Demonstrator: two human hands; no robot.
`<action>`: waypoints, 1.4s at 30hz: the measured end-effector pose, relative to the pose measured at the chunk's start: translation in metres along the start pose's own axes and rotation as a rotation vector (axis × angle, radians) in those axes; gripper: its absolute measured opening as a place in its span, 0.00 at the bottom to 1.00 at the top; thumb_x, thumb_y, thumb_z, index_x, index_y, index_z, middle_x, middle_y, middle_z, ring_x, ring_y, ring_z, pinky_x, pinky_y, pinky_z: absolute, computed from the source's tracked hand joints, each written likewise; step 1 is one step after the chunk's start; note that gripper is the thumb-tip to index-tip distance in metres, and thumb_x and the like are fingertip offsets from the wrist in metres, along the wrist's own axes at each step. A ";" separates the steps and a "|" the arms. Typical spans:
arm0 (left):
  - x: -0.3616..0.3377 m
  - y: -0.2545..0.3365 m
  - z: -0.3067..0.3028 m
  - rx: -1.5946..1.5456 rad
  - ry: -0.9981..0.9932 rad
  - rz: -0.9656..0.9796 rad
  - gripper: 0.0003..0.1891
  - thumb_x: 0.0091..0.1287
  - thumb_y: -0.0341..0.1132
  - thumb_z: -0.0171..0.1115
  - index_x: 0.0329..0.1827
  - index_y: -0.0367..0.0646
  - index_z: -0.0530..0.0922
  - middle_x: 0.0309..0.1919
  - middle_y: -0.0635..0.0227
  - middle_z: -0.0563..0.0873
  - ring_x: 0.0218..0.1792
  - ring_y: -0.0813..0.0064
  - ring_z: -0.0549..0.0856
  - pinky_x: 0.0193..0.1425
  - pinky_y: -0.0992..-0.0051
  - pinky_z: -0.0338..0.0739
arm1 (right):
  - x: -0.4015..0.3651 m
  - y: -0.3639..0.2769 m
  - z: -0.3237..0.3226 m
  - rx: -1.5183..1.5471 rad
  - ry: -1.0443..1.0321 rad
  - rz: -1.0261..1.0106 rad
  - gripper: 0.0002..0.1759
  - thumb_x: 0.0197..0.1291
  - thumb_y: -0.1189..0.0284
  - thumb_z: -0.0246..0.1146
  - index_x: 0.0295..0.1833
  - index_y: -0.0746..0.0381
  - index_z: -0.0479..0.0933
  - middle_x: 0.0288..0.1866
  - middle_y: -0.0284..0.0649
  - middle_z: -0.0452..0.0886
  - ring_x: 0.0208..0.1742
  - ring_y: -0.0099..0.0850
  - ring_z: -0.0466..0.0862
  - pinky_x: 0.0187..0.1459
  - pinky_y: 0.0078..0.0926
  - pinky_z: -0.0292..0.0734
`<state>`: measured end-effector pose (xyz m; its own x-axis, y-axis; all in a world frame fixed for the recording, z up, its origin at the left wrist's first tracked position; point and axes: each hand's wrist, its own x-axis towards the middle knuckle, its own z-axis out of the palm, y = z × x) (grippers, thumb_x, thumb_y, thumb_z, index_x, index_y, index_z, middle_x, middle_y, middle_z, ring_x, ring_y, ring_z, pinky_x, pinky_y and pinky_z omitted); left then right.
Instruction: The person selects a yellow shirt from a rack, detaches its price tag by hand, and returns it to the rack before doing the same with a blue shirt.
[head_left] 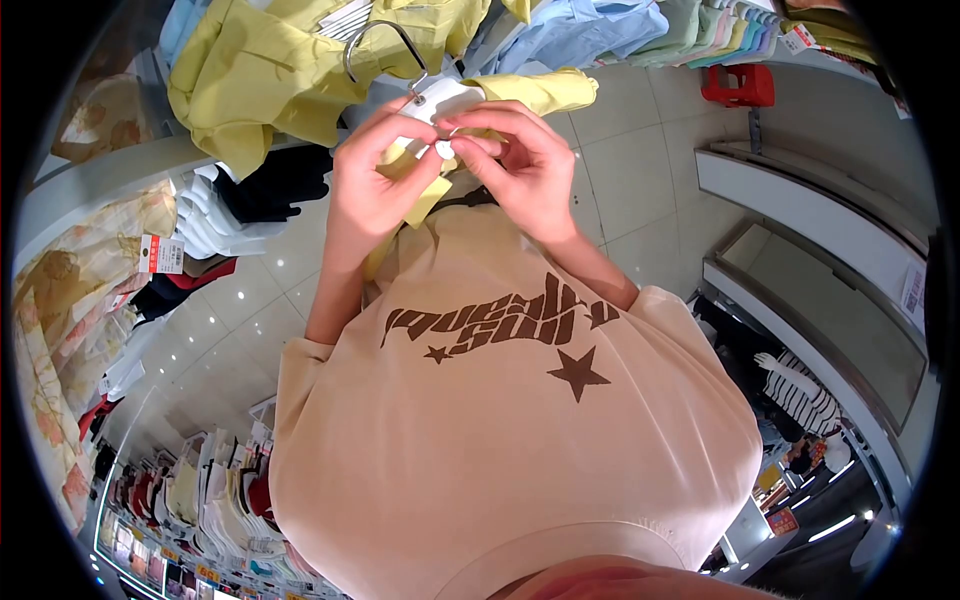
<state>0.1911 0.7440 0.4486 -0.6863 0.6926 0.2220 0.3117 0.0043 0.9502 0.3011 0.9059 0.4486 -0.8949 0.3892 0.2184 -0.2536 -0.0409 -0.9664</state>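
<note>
My left hand [372, 178] and my right hand [527, 168] meet in front of my chest, both with fingertips pinched together. Between them is a small white round piece [445, 150], too small to name surely. My left fingertips press on it from one side, my right from the other. Just beyond the hands rises a metal hanger hook [385, 40] with a white part [438, 100] below it. A yellow garment [545, 92] hangs about this hanger, and part of it shows below my hands.
More yellow clothing [270, 75] lies ahead on the left, beside blue shirts [585, 30]. Floral clothes with a price tag [162, 254] hang at left. A red stool [738, 86] stands on the tiled floor [635, 165], near a long white shelf [800, 200] at right.
</note>
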 end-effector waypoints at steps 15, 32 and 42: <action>0.002 0.005 0.008 0.026 0.070 0.026 0.09 0.63 0.20 0.75 0.44 0.35 0.86 0.49 0.56 0.90 0.50 0.63 0.90 0.63 0.67 0.81 | 0.000 0.006 -0.002 0.131 0.002 0.095 0.16 0.71 0.90 0.63 0.62 0.72 0.83 0.61 0.46 0.84 0.63 0.35 0.87 0.64 0.31 0.92; 0.000 0.003 0.016 0.312 0.101 0.063 0.10 0.65 0.25 0.71 0.48 0.40 0.82 0.56 0.51 0.87 0.49 0.47 0.90 0.50 0.61 0.85 | 0.007 -0.003 -0.015 -0.314 -0.111 0.043 0.18 0.67 0.88 0.68 0.60 0.65 0.87 0.56 0.42 0.88 0.51 0.30 0.90 0.52 0.27 0.89; -0.003 0.004 0.015 0.361 0.010 0.027 0.12 0.66 0.26 0.69 0.50 0.41 0.79 0.59 0.49 0.84 0.41 0.48 0.90 0.44 0.59 0.84 | 0.011 0.001 -0.018 -0.386 -0.191 -0.061 0.15 0.63 0.86 0.73 0.54 0.65 0.87 0.47 0.40 0.90 0.44 0.31 0.90 0.46 0.28 0.86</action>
<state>0.2048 0.7528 0.4484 -0.6802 0.6891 0.2500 0.5406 0.2412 0.8060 0.2978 0.9272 0.4480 -0.9436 0.2016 0.2628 -0.1847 0.3382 -0.9228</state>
